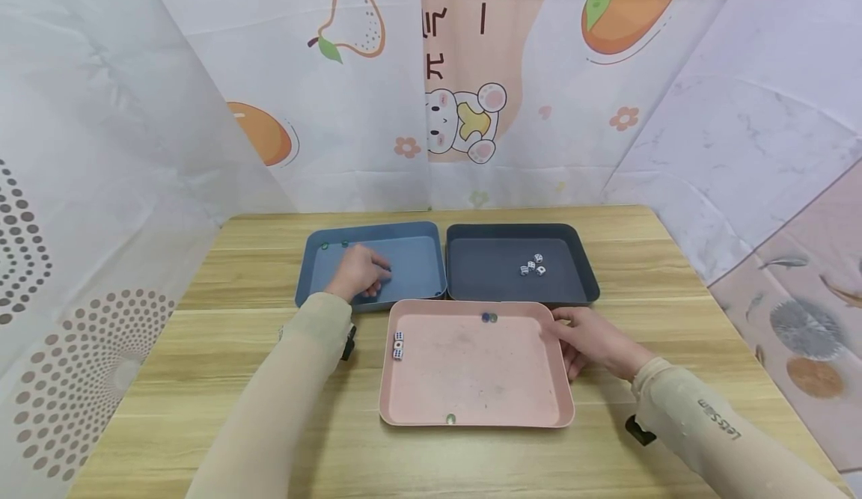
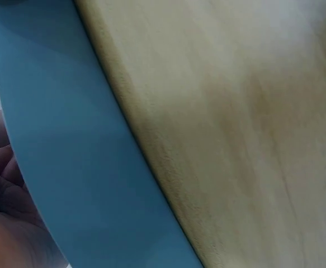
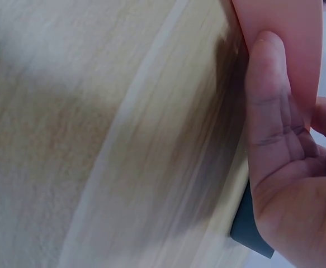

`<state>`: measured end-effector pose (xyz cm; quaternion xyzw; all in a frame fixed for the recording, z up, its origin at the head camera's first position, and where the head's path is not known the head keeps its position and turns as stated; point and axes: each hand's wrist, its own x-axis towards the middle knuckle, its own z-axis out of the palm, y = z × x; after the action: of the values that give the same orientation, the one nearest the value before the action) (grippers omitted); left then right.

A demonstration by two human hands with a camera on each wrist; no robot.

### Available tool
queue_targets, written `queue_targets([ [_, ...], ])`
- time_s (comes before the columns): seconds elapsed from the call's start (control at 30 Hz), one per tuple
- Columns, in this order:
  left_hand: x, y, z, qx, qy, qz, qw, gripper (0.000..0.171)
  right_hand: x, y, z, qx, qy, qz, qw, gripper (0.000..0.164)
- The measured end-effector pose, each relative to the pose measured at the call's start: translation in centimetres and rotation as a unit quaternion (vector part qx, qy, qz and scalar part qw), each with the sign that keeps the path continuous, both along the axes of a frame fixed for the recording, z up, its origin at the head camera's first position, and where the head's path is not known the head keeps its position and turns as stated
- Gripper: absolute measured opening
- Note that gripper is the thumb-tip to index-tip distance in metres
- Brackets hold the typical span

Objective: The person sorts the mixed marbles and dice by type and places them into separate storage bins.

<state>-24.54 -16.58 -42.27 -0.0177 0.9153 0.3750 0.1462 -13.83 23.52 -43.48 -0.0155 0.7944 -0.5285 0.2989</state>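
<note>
My left hand (image 1: 360, 268) reaches into the blue tray (image 1: 414, 233), fingertips low over its floor beside a small dark blue spot. In the left wrist view, the tray wall (image 2: 79, 145) partly hides the fingers; I cannot tell whether they pinch anything. At the right side of the pink tray (image 1: 471, 372), my right hand (image 1: 592, 340) grips the wall, its thumb (image 3: 268, 72) flat against the outside. Three white dice (image 1: 398, 345) line up along that tray's left side. A blue marble (image 1: 485, 318) and a green marble (image 1: 494, 318) lie near its back edge, another green marble (image 1: 450, 418) at the front.
Several dice (image 1: 531, 265) sit in the dark navy tray (image 1: 512, 289) at the back right. Small green glass pieces (image 1: 325, 245) lie in the blue tray's back left corner. A printed cloth (image 1: 337, 155) hangs behind the wooden table (image 1: 229, 319).
</note>
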Motion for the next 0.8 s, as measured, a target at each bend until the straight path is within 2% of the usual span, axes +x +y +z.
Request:
queue_targets([
  [0.47,-0.4,-0.46,-0.41,-0.012,-0.016,0.013,0.9997,0.019,0.06,-0.3,0.51,-0.001,0.007,0.02,1.0,0.03],
  [0.8,-0.3,-0.45,-0.56,-0.029,-0.001,0.02,0.9994,0.022,-0.03,-0.18,0.37,0.0,0.003,0.018,1.0,0.029],
])
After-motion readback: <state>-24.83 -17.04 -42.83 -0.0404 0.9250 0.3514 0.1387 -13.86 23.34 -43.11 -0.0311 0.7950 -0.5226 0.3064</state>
